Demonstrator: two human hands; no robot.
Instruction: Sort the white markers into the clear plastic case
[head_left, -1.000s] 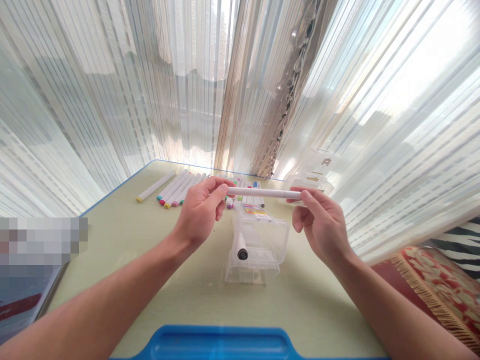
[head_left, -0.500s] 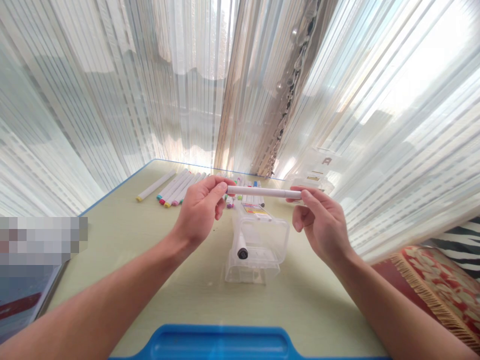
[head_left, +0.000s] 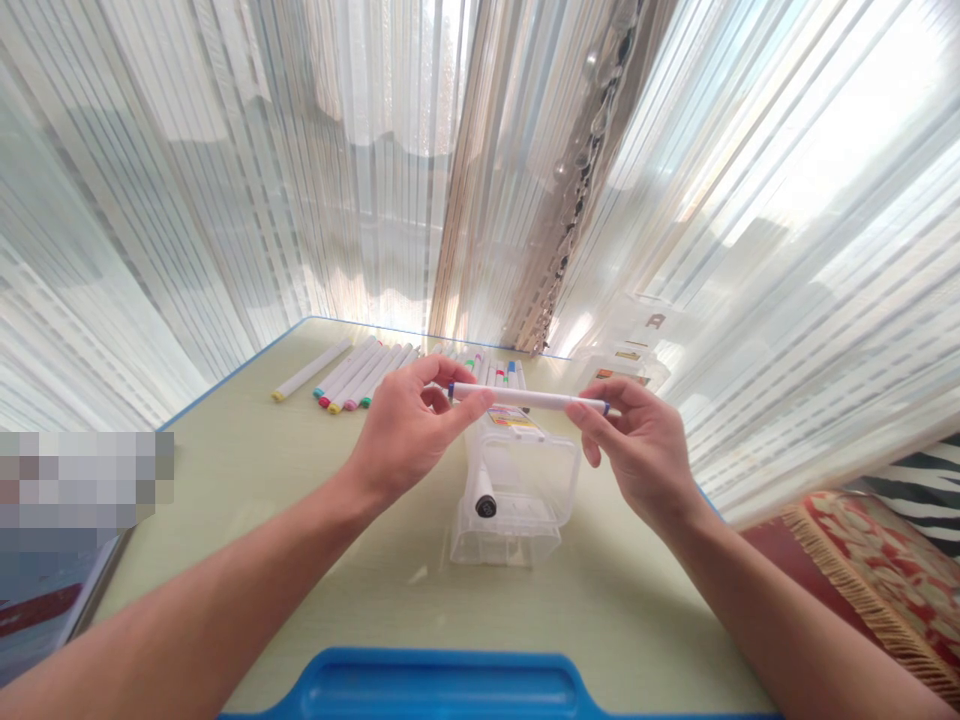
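Note:
A white marker [head_left: 529, 398] with dark blue ends is held level above the table. My left hand [head_left: 409, 415] pinches it near its left end, thumb in front and fingers behind. At the other end my right hand [head_left: 637, 430] grips it between thumb and fingers. Beneath it a clear plastic case [head_left: 566, 480] lies on its side, its opening facing me. Inside that case rests one white marker with a black cap [head_left: 486, 506]. Behind my left hand several white markers [head_left: 352, 375] with coloured caps lie side by side; more markers [head_left: 499, 372] show beyond the held one.
The pale green table [head_left: 247, 520] has a blue rim and a blue moulded tray [head_left: 442, 685] at its near edge. Another clear case [head_left: 622, 350] stands at the back right. Striped sheer curtains [head_left: 360, 200] hang behind the table. A fringed patterned cloth [head_left: 877, 570] lies at the right.
The marker has dropped slightly, and both its blue ends now show. My left thumb has slid inward along the barrel, and my right thumb has also shifted inward.

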